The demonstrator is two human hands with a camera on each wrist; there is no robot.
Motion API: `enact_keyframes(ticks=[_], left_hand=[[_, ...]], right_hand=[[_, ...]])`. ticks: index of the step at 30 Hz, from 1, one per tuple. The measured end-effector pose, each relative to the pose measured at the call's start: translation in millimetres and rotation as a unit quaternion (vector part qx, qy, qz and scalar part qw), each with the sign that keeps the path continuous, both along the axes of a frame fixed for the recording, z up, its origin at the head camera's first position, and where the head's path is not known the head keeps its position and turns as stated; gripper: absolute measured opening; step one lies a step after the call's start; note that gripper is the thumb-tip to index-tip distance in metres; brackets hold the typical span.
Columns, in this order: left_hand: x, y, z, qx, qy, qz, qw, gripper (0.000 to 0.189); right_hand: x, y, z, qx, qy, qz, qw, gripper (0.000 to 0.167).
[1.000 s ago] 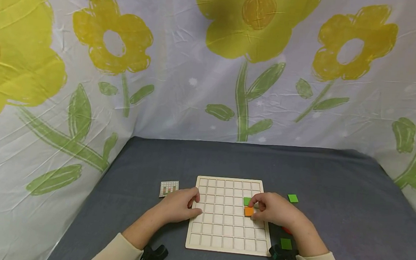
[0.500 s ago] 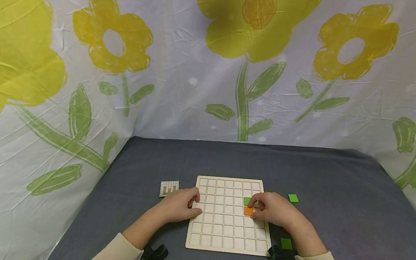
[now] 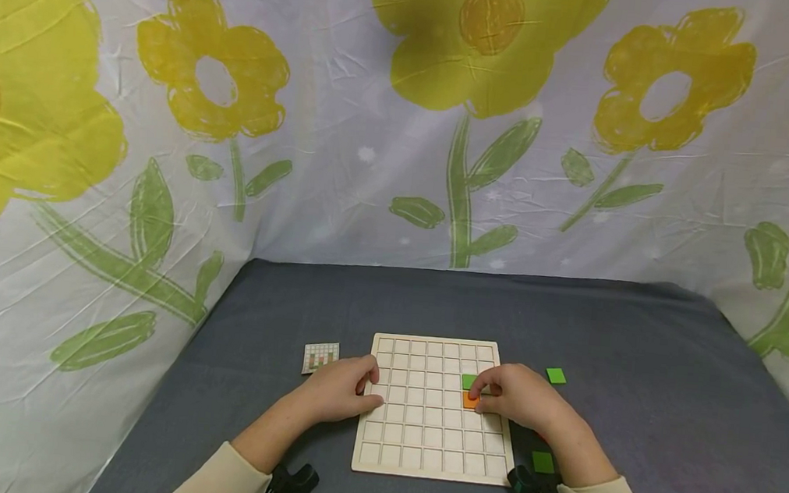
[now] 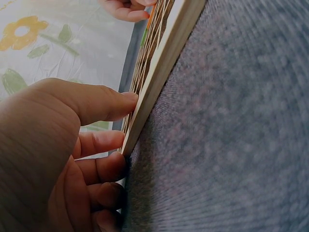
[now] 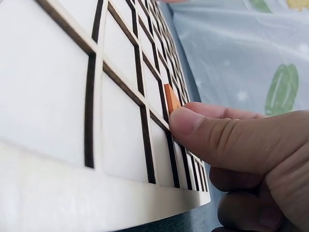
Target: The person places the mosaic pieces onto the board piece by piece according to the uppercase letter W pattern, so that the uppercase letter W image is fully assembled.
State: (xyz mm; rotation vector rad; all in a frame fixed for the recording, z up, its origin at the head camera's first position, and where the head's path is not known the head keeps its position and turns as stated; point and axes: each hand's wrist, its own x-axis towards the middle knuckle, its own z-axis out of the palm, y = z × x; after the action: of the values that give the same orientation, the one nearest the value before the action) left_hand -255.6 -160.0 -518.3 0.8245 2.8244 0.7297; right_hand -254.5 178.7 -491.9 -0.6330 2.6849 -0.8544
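A light wooden grid board lies flat on the dark cloth. My left hand is at its left edge; in the left wrist view the thumb and index fingertip rest on the rim, the other fingers bent beside it. My right hand pinches an orange tile between thumb and forefinger, low over a cell on the board's right side. In the right wrist view the orange tile stands a little above the grid lines, partly hidden by the thumb. A green tile sits in the cell just beyond.
Loose green tiles lie right of the board, one farther back and another nearer by the right wrist strap. A small printed grid card lies left of the board. A flowered sheet hangs behind the table.
The orange tile has shifted very slightly away from me and now lines up more closely with its cell, and the right fingers have moved slightly with it. The left hand has stayed still.
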Motion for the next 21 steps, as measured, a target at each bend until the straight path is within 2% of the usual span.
enact_keyframes(ticks=[10, 15, 21], left_hand=[[0.4, 0.2, 0.3, 0.001, -0.008, 0.004, 1.0, 0.021], [0.2, 0.5, 0.2, 0.004, -0.009, 0.003, 0.9999, 0.022], [0.3, 0.5, 1.2, 0.0, -0.006, 0.004, 1.0, 0.021]], right_hand=[[0.1, 0.9, 1.1, -0.011, -0.004, 0.003, 0.9999, 0.01], [-0.5, 4.9, 3.0, -0.05, -0.025, 0.01, 0.9984, 0.007], [-3.5, 17.0, 4.9, -0.102, -0.045, -0.001, 0.9937, 0.006]])
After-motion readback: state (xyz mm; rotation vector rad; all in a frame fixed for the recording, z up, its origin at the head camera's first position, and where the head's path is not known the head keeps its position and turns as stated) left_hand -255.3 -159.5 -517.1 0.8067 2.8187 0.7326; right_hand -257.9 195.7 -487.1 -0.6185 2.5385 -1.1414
